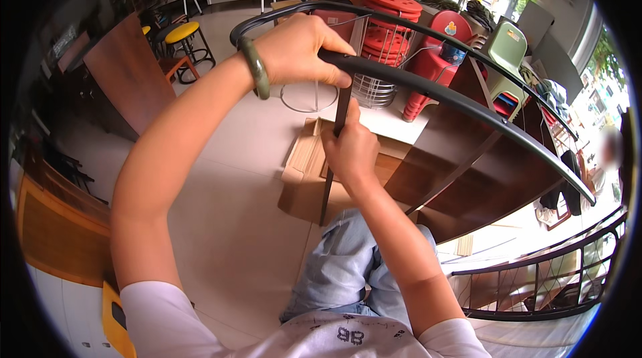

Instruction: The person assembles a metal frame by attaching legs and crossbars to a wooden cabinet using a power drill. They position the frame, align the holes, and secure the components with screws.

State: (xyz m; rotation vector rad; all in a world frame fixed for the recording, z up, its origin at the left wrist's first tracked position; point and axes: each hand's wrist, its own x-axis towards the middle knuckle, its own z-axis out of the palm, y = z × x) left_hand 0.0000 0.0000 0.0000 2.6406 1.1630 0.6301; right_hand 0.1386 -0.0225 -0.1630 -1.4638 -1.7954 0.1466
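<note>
A: What's the frame (428, 90) like?
B: Smooth, black, curved metal tubing, arching from 11 to 3 o'clock.
A: And the hands?
B: The left hand (297, 50) wraps its fingers tight over the top rail; the right hand (351, 150) pinches the thin upright bar (332, 157) at centre.

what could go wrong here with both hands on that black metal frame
1. The left hand grips the curved black rail near one end only; the long free end may swing toward the stacked red stools.
2. The right hand pinches the thin upright bar right under the joint, so fingers could get nipped.
3. The open cardboard box lies underfoot, a possible trip.
</note>
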